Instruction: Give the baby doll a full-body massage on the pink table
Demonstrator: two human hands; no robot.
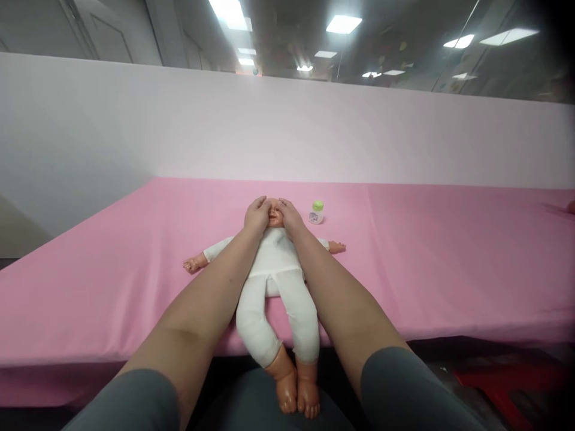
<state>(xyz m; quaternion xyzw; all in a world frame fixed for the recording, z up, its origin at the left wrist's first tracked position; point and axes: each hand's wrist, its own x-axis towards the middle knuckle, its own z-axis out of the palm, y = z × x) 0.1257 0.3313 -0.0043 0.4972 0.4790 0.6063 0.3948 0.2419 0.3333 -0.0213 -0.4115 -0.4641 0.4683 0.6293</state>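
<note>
A baby doll (275,254) in a white cloth suit lies on its back, its arms spread to both sides. Its bare feet hang past the front edge of the pink-covered table, close to my lap. My left hand (257,214) cups the left side of the doll's head, fingers curved round it. On the other side my right hand (290,215) does the same. Between my hands the doll's mouth and nose show; the sides of its head are hidden. Just right of my right hand stands a small clear bottle (316,214) with a green cap.
A pink cloth (431,257) covers the wide table. Behind it rises a white partition (287,129) with glass above. At the far right edge, part of something skin-coloured (571,207) shows. A red object (507,383) is below the table on the right.
</note>
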